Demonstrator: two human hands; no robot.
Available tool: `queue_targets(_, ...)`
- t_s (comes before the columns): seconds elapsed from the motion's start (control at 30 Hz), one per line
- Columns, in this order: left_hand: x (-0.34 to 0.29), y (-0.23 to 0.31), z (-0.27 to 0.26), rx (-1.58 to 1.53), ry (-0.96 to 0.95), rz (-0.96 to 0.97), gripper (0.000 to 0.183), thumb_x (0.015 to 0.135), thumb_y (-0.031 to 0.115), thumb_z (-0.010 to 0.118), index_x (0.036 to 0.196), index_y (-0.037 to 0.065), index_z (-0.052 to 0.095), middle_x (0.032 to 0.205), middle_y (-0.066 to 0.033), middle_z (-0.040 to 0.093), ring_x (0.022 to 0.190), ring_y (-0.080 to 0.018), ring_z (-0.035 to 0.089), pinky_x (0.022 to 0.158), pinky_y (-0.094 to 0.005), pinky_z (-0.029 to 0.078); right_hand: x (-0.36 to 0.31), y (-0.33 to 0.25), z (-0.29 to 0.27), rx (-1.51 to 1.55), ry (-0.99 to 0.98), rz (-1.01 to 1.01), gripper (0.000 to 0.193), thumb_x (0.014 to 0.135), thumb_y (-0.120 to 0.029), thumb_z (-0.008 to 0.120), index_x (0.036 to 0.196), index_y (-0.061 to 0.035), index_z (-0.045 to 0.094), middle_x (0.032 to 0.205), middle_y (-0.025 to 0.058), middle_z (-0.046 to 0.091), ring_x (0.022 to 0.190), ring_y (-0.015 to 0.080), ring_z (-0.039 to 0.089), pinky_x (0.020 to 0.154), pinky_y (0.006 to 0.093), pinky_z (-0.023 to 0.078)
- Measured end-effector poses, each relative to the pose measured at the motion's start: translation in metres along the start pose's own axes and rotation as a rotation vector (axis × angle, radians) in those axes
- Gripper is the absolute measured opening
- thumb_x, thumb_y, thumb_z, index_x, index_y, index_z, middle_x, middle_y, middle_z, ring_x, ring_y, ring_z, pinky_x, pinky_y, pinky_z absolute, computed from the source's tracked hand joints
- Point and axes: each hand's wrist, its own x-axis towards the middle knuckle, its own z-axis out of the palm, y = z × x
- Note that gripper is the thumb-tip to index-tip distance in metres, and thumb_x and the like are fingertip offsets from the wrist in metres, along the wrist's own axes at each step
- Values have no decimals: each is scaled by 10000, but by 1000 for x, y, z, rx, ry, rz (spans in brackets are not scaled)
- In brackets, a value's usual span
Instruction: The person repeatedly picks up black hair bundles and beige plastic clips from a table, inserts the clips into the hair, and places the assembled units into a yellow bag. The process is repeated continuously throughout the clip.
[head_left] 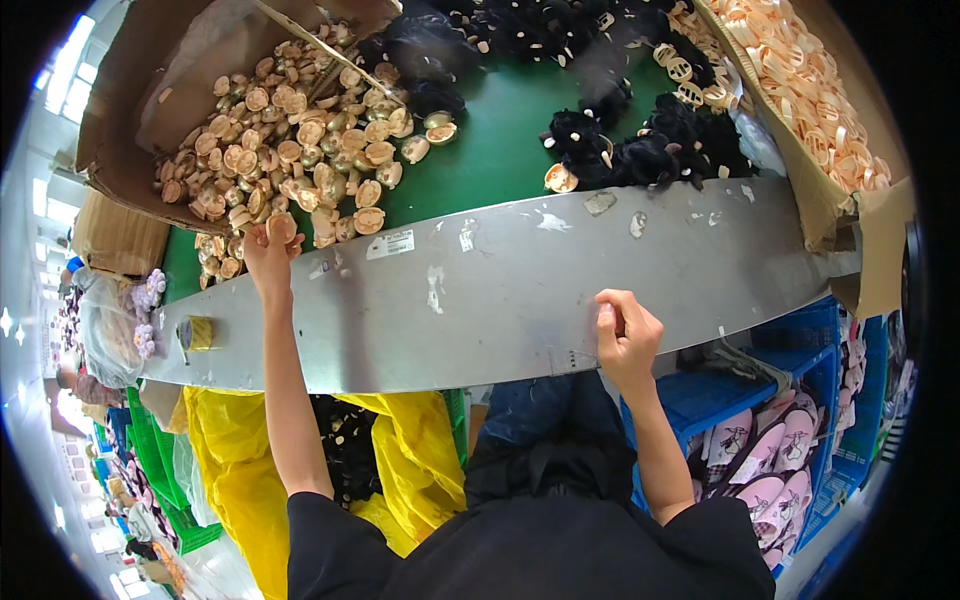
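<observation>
At the near edge of the heap, my left hand [268,262] has its fingers closed on a round gold-and-peach plastic shell [281,229]. Many similar shells [300,135] spill out of a tipped cardboard box [120,125] around it. Above the metal table edge [500,290], my right hand [628,335] is curled into a fist. Whatever it may hold is hidden by the fingers. Black fluffy pieces [650,160] with small pale parts lie on the green surface [520,110] beyond, and one loose shell [560,178] rests beside them.
A carton of peach plastic frames [800,90] stands at the right. Below it, a blue crate [720,395] stands by pink slippers [780,450]. A yellow bag [235,470] hangs open under the table's left side. A tape roll [197,333] sits on the metal edge.
</observation>
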Motion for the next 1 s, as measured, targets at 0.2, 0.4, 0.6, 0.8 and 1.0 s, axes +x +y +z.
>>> queue_targets(0.2, -22, 22, 13, -70, -26, 89, 186, 1002, 167, 648, 1037, -7, 591, 961, -96, 700, 776, -135, 675, 683, -249, 546, 0, 1, 3, 12, -9, -15, 48, 913, -59, 618, 911, -63, 666, 607, 62, 552, 512, 196, 527, 511, 338, 406)
queue_targets(0.4, -171, 74, 74, -233, -489, -46, 404, 1060, 423, 556, 961, 49, 674, 631, 26, 550, 516, -50, 470, 484, -217, 333, -2, -11, 7, 137, -177, 6, 168, 914, -140, 661, 1072, -91, 692, 620, 57, 591, 541, 225, 584, 553, 362, 470)
queue_targets(0.6, -279, 47, 142, -384, -566, -142, 385, 1096, 303, 511, 847, 37, 635, 670, 56, 508, 610, -22, 427, 525, -216, 313, -13, -26, 39, 313, -278, -4, 320, 886, -164, 725, 1186, -75, 661, 705, 76, 663, 620, 248, 671, 609, 345, 539)
queue_targets(0.8, -289, 36, 152, -279, -466, 87, 374, 1098, 260, 476, 823, 37, 597, 716, 55, 515, 642, -27, 433, 549, -231, 309, -8, -24, 30, 364, -296, -18, 298, 893, -132, 690, 1174, -39, 660, 965, 136, 668, 751, 289, 691, 674, 348, 568)
queue_targets(1.0, -291, 40, 158, -257, -331, 113, 225, 1082, 202, 534, 1007, 20, 645, 779, 7, 621, 711, -50, 550, 610, -208, 431, -4, -30, 23, 427, -341, -25, 328, 938, -146, 650, 1250, -43, 665, 1109, 120, 624, 858, 265, 690, 733, 358, 575)
